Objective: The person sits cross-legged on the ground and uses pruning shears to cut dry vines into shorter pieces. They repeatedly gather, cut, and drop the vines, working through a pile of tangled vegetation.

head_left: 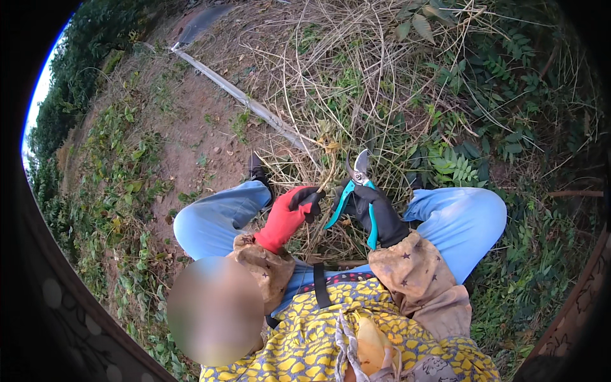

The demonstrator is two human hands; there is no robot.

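My left hand (287,216), in a red glove with black fingers, is closed on a pale dry stem (327,177) topped by a yellowish-brown tangle (330,146). My right hand (375,215), in a black glove, grips pruning shears (361,164) with teal handles and a metal head; the blades point up, just right of the stem, and look parted. Dry grass and twigs (318,232) lie under both hands, between my bent legs in light blue trousers (464,229).
A long pole (226,84) with a flat grey head (197,25) lies diagonally on bare reddish soil (197,127) at upper left. Dry straw (344,51) spreads ahead. Green leafy plants (471,95) grow at the right, and low weeds (114,210) at the left.
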